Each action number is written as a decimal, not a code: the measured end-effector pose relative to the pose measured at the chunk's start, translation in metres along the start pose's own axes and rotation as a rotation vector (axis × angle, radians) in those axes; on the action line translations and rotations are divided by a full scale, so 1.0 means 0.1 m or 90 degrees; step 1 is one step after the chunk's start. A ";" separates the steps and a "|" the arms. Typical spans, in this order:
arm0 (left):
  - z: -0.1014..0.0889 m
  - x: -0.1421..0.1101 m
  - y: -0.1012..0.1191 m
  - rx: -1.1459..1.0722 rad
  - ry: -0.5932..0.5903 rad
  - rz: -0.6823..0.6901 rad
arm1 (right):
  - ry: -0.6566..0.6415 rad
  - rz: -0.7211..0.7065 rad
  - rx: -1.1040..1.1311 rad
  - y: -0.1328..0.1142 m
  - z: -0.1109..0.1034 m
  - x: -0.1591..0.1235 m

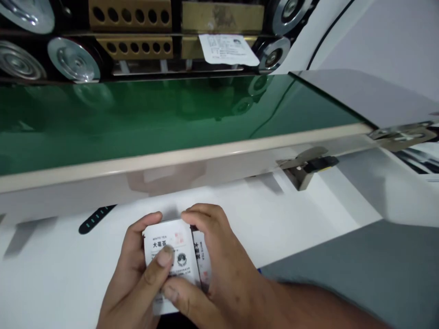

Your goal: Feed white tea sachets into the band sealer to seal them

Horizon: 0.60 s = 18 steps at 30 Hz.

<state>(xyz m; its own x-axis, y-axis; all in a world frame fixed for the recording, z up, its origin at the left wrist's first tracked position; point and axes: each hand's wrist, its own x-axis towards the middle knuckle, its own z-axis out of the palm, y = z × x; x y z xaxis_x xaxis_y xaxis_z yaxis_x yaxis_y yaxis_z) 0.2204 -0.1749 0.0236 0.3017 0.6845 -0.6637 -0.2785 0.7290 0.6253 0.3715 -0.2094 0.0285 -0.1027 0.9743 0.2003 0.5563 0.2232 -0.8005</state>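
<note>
Both hands hold a small stack of white tea sachets (173, 249) printed "WHITE TEA" with black characters, low in the middle of the view. My left hand (132, 278) grips the stack from the left, thumb pressed on the top sachet's face. My right hand (219, 260) wraps the stack from the right, fingers curled over its top edge and thumb under the lower edge. A second sachet's edge (202, 256) shows beside the top one. The stack hovers just above the white table (291, 219).
A sealing machine with a green conveyor belt (154, 119) and beige frame runs across the back. One white sachet (228, 49) sits at the sealing rollers above the belt. A black strap (96, 218) lies on the table at left. A grey surface (360, 265) lies at right.
</note>
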 end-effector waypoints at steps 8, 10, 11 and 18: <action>0.05 -0.02 -0.05 -0.018 -0.021 0.103 | 0.111 0.048 0.063 0.05 0.04 0.03; 0.02 -0.01 -0.06 0.029 -0.028 0.111 | 0.142 0.064 0.092 0.06 0.05 0.05; 0.00 0.00 -0.07 0.056 -0.031 0.115 | 0.160 0.065 0.104 0.07 0.06 0.05; -0.04 0.04 -0.08 0.120 -0.046 0.138 | 0.215 0.055 0.155 0.08 0.05 0.07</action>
<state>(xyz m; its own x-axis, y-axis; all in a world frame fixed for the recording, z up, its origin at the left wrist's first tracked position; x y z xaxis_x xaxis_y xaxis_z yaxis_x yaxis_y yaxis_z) 0.2207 -0.1785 0.0143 0.3198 0.8171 -0.4796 -0.1715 0.5478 0.8189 0.3713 -0.2007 0.0210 0.2341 0.9343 0.2687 0.3363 0.1815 -0.9241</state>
